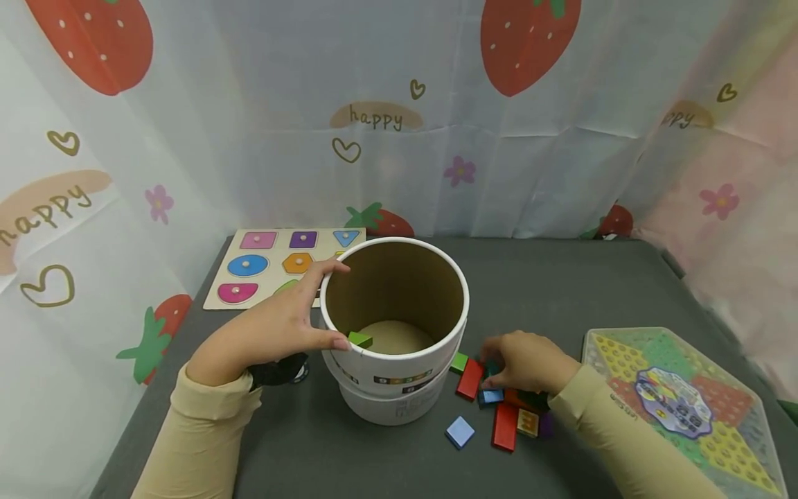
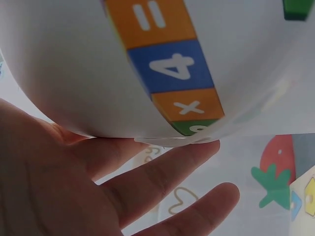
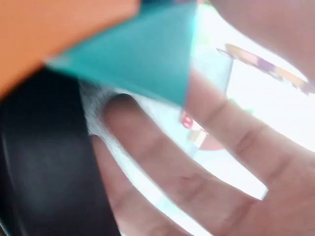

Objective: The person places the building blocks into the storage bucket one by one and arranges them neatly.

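A white cylindrical tub [image 1: 399, 412] with a printed number strip stands upright on the table, its top uncovered. My left hand [image 1: 268, 333] holds the tub's left side, with the thumb at the front rim and a finger over the rim further back. In the left wrist view, spread fingers [image 2: 162, 182] lie by the tub's wall. A green block [image 1: 360, 339] shows inside it. My right hand [image 1: 530, 360] is low over a loose group of blocks right of the tub. It pinches a teal block [image 3: 142, 54], partly hidden by the hand in the head view.
Red blocks [image 1: 505, 426], a light blue block [image 1: 460, 432], a green block [image 1: 458, 362] and others lie near the right hand. A wooden shape puzzle board [image 1: 215, 294] is behind the tub at left. A clear-lidded game board [image 1: 661, 346] lies at far right.
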`<state>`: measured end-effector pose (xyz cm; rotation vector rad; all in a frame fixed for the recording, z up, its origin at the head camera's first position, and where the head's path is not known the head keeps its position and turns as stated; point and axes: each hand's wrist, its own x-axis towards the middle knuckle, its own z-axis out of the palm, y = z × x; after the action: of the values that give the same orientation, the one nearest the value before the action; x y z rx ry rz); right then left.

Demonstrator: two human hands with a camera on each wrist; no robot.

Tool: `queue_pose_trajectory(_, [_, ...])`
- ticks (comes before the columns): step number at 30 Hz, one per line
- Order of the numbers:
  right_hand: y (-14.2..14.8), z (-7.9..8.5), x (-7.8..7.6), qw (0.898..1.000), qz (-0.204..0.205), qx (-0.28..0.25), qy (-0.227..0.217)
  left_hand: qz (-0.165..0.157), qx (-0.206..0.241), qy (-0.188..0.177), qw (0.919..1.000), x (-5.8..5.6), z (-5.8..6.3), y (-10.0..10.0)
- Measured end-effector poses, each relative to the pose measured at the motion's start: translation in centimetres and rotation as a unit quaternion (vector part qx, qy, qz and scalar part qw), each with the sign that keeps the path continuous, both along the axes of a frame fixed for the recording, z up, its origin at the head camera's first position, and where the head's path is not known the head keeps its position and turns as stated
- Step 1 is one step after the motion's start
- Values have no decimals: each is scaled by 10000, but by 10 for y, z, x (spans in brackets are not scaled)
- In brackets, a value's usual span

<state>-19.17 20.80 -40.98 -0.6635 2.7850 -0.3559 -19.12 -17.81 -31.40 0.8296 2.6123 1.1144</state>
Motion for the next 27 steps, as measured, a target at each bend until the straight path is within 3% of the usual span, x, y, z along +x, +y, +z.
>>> queue_pose_trajectory(4, [0, -8, 1, 9997, -27, 95, -211, -23, -13, 28, 10000, -1, -1, 1])
queue_pose_trajectory(8, [3, 3, 4, 9995, -75, -312, 36, -38, -13, 36, 10000, -1, -1, 3])
queue_pose_trajectory(12, [2, 42, 8, 9923, -321, -912, 775, -61, -21, 66, 10000, 0, 0, 3])
queue_pose_trajectory(14, [0, 67, 11, 9807, -490, -1261, 1410, -69, -27, 95, 9999, -1, 0, 2])
queue_pose_trajectory(16, [-6, 91, 14, 9618, -506, -1688, 2094, -81, -30, 113, 9999, -2, 0, 2])
queue_pose_trajectory(19, [-21, 118, 20, 9286, -25, -2374, 2853, -102, -16, 78, 9999, -2, 0, 1])
queue_pose_trajectory(21, [-36, 129, 24, 9149, 557, -2699, 2950, -115, 7, 44, 9999, -2, 0, 1])
queue_pose_trajectory(24, [-59, 134, 25, 9153, 1336, -2700, 2674, -79, 40, 3, 10000, -1, 0, -1])
queue_pose_trajectory(27, [-72, 129, 21, 9227, 1702, -2461, 2431, -59, 106, -35, 9999, 0, -2, -2])
